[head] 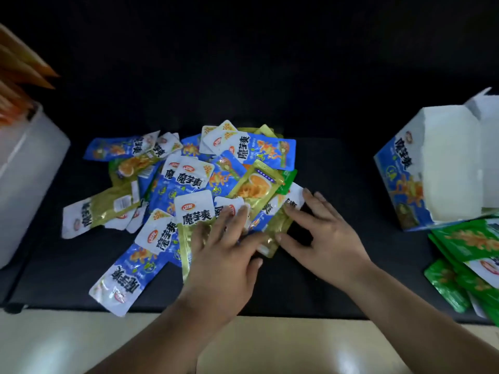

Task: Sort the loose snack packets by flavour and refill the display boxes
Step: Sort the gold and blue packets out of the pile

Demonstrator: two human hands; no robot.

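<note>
A heap of loose snack packets (189, 179), mostly blue with some gold ones, lies in the middle of the black mat (67, 265). My left hand (224, 255) rests flat on the heap's near edge, fingers spread over a gold packet (189, 238) and a blue one. My right hand (321, 233) is beside it, fingers apart, its fingertips touching another gold packet (275, 228) at the heap's right edge. Neither hand has a packet lifted. An open blue display box (432, 171) stands at the right, its white inside showing.
A stack of green packets (467, 255) lies at the right, in front of the blue box. A white container (24, 168) with orange packets (19, 76) sticking out stands at the left. A pale tabletop strip (81, 344) runs along the mat's near edge.
</note>
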